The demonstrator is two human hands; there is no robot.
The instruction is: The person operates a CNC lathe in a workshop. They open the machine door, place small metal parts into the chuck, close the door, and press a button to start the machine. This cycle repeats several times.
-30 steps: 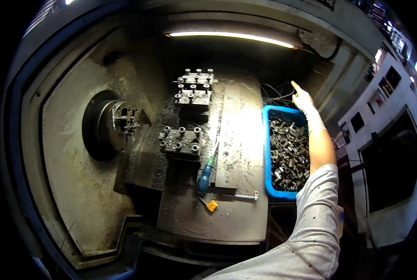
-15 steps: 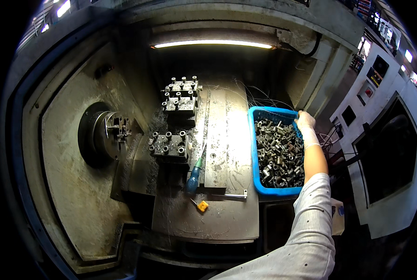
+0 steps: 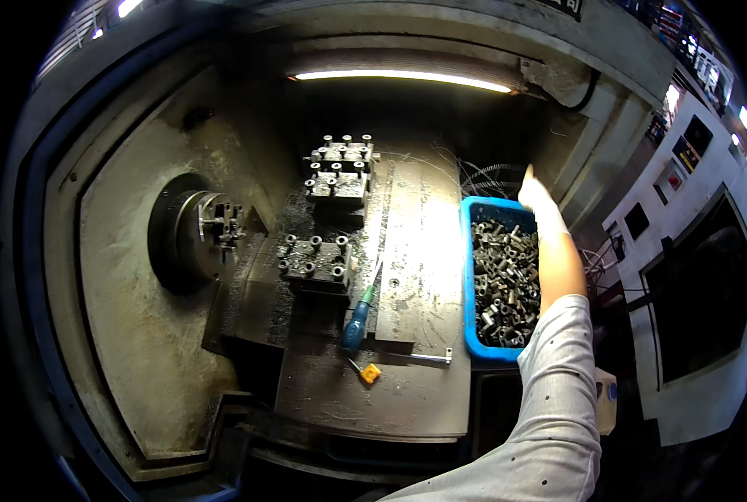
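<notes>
My right hand [image 3: 536, 197], pale as if gloved, is at the far right corner of a blue plastic bin [image 3: 468, 276]. At least one finger stretches up and away from the rim, and nothing shows in the hand. Small dark metal parts [image 3: 503, 280] are heaped inside the bin; my forearm covers its right side. My left hand is out of view. On the machine bed left of the bin lie a blue-green-handled screwdriver [image 3: 356, 325], a small yellow-handled tool [image 3: 370, 373] and a thin metal rod with a square end [image 3: 423, 357].
Bolted tool-holder blocks [image 3: 316, 266] stand on the bed [image 3: 373, 414] among metal chips. A lathe chuck [image 3: 199, 230] projects from the left wall. Thin curled swarf [image 3: 486, 176] lies behind the bin. A lit tube lamp [image 3: 403, 76] hangs above; a control panel [image 3: 683, 251] stands right.
My right hand has come off the bin's right rim and shifted to the far corner, a finger now extended. The whole view has swung slightly, moving the scene to the right.
</notes>
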